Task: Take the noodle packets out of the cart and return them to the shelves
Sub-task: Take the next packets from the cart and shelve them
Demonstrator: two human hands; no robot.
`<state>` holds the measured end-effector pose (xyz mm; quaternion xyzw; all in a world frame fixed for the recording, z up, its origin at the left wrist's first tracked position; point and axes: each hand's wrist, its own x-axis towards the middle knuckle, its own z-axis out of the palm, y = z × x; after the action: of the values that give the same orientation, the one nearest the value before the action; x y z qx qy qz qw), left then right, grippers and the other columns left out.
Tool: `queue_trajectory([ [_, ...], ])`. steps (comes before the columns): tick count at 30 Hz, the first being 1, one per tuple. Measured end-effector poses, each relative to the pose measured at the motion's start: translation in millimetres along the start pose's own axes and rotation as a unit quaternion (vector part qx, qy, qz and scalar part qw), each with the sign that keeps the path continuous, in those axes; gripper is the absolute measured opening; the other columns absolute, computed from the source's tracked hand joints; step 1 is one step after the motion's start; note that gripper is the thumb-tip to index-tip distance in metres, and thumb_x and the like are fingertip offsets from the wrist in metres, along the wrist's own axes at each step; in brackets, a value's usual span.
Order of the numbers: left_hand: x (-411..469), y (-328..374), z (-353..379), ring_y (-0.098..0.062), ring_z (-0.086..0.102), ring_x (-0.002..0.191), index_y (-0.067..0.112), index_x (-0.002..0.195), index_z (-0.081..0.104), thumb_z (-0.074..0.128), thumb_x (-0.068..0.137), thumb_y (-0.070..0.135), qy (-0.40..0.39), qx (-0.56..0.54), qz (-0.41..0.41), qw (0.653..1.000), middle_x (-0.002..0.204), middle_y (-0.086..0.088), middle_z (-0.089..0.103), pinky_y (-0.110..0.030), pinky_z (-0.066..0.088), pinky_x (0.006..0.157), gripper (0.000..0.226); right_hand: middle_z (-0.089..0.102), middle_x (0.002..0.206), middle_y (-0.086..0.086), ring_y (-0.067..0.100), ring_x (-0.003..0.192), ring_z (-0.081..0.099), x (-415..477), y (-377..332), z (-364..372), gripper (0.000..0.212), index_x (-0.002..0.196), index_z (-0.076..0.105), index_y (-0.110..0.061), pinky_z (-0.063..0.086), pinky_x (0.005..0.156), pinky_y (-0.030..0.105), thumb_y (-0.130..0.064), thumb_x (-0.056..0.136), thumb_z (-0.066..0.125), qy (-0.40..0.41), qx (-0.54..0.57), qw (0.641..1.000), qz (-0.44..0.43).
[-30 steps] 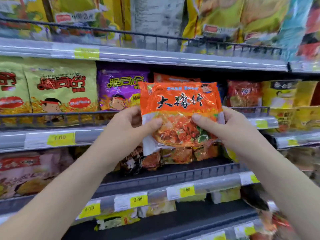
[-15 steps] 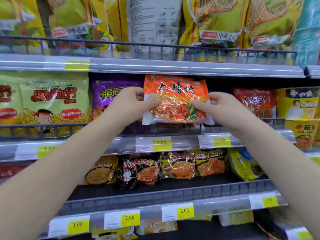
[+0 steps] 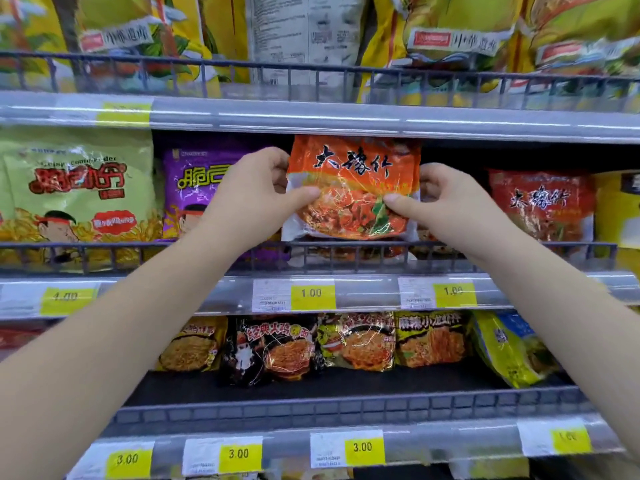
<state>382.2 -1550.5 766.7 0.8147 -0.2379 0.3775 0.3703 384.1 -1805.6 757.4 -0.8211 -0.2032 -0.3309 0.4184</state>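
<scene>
An orange noodle packet (image 3: 349, 174) with black characters is held upright in both hands, just above the wire rail of the middle shelf (image 3: 363, 292). My left hand (image 3: 252, 195) pinches its left edge, thumb on the front. My right hand (image 3: 446, 206) pinches its right edge the same way. The packet's top sits just under the shelf above. A matching red-orange packet (image 3: 540, 206) stands on the same shelf to the right. The cart is out of view.
A purple packet (image 3: 194, 181) and green packets (image 3: 76, 188) stand left on the middle shelf. Yellow bags (image 3: 450, 32) fill the top shelf. Several dark and yellow noodle packets (image 3: 356, 341) lie on the lower shelf. A yellow packet (image 3: 620, 209) sits at the far right.
Both hands have lifted the orange packet up and forward, from in front of the lower shelf to the middle shelf opening. The view has closed in on the shelves.
</scene>
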Motion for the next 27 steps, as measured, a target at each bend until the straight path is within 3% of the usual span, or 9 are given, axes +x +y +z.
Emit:
queue_trajectory([
  [2, 0, -1, 3, 0.003, 0.068, 0.075, 0.028, 0.097, 0.06, 0.079, 0.088, 0.033, 0.007, 0.017, 0.001, 1.0, 0.086, 0.012, 0.074, -0.02, 0.053, 0.071, 0.022, 0.066, 0.101, -0.027, -0.014, 0.094, 0.063, 2, 7, 0, 0.027, 0.111, 0.06, -0.037, 0.048, 0.082, 0.014, -0.038, 0.091, 0.077, -0.003, -0.013, 1.0, -0.01],
  [5, -1, 0, 7, 0.001, 0.062, 0.061, 0.024, 0.098, 0.061, 0.08, 0.087, 0.034, -0.021, 0.05, -0.008, 0.998, 0.073, 0.012, 0.069, -0.022, 0.046, 0.061, 0.025, 0.064, 0.095, -0.029, -0.022, 0.082, 0.061, 3, 14, -5, 0.026, 0.101, 0.057, -0.043, 0.047, 0.079, 0.004, -0.039, 0.088, 0.08, -0.015, -0.024, 0.999, -0.023],
  [7, -3, 1, 10, -0.005, 0.056, 0.054, 0.014, 0.099, 0.062, 0.081, 0.084, 0.038, -0.033, 0.09, -0.015, 0.995, 0.063, 0.01, 0.061, -0.031, 0.047, 0.061, 0.034, 0.069, 0.099, -0.024, -0.014, 0.089, 0.065, 2, 18, -9, 0.029, 0.105, 0.06, -0.039, 0.05, 0.082, 0.01, -0.044, 0.085, 0.081, -0.022, -0.047, 0.998, -0.025],
  [11, -8, 4, 9, -0.015, 0.075, 0.077, 0.017, 0.104, 0.062, 0.084, 0.082, 0.038, -0.065, 0.089, -0.038, 0.993, 0.086, 0.006, 0.077, -0.045, 0.06, 0.082, 0.038, 0.073, 0.102, -0.016, 0.002, 0.089, 0.071, -2, 20, -15, 0.038, 0.109, 0.064, -0.034, 0.055, 0.085, 0.027, -0.051, 0.08, 0.081, -0.052, -0.064, 0.997, -0.005],
  [15, -10, 5, 7, -0.034, 0.071, 0.081, 0.018, 0.107, 0.061, 0.084, 0.078, 0.046, -0.084, 0.121, -0.059, 0.987, 0.099, -0.007, 0.078, -0.055, 0.058, 0.085, 0.047, 0.072, 0.106, -0.019, 0.003, 0.088, 0.071, -4, 18, -16, 0.046, 0.115, 0.065, -0.034, 0.056, 0.088, 0.033, -0.055, 0.078, 0.081, -0.071, -0.091, 0.993, 0.008],
  [18, -11, 10, 4, -0.029, 0.069, 0.074, 0.018, 0.109, 0.061, 0.085, 0.074, 0.052, -0.091, 0.135, -0.078, 0.983, 0.098, -0.006, 0.077, -0.055, 0.059, 0.081, 0.054, 0.074, 0.106, -0.016, 0.005, 0.089, 0.073, -4, 15, -17, 0.047, 0.116, 0.066, -0.033, 0.057, 0.092, 0.036, -0.056, 0.077, 0.08, -0.081, -0.091, 0.993, 0.012],
  [20, -10, 12, 1, -0.019, 0.069, 0.072, 0.021, 0.105, 0.062, 0.086, 0.076, 0.047, -0.093, 0.156, -0.087, 0.98, 0.088, -0.001, 0.076, -0.042, 0.057, 0.068, 0.046, 0.075, 0.105, -0.014, 0.007, 0.089, 0.074, -3, 14, -17, 0.048, 0.114, 0.066, -0.032, 0.057, 0.093, 0.037, -0.057, 0.077, 0.08, -0.089, -0.097, 0.991, 0.011],
  [23, -10, 20, -1, -0.003, 0.055, 0.063, 0.029, 0.089, 0.051, 0.086, 0.079, 0.04, -0.083, 0.221, -0.079, 0.968, 0.073, 0.008, 0.066, -0.025, 0.037, 0.053, 0.038, 0.073, 0.099, -0.019, -0.003, 0.078, 0.073, -4, 14, -20, 0.037, 0.104, 0.064, -0.036, 0.056, 0.086, 0.029, -0.055, 0.077, 0.081, -0.104, -0.097, 0.99, 0.013],
  [27, -14, 25, -3, -0.005, 0.063, 0.078, 0.02, 0.112, 0.055, 0.088, 0.077, 0.037, -0.046, 0.229, -0.071, 0.97, 0.082, 0.008, 0.07, -0.028, 0.051, 0.068, 0.051, 0.063, 0.091, -0.028, -0.012, 0.08, 0.066, -6, 16, -29, 0.038, 0.106, 0.056, -0.037, 0.05, 0.079, 0.02, -0.052, 0.081, 0.08, -0.11, -0.096, 0.989, 0.023],
])
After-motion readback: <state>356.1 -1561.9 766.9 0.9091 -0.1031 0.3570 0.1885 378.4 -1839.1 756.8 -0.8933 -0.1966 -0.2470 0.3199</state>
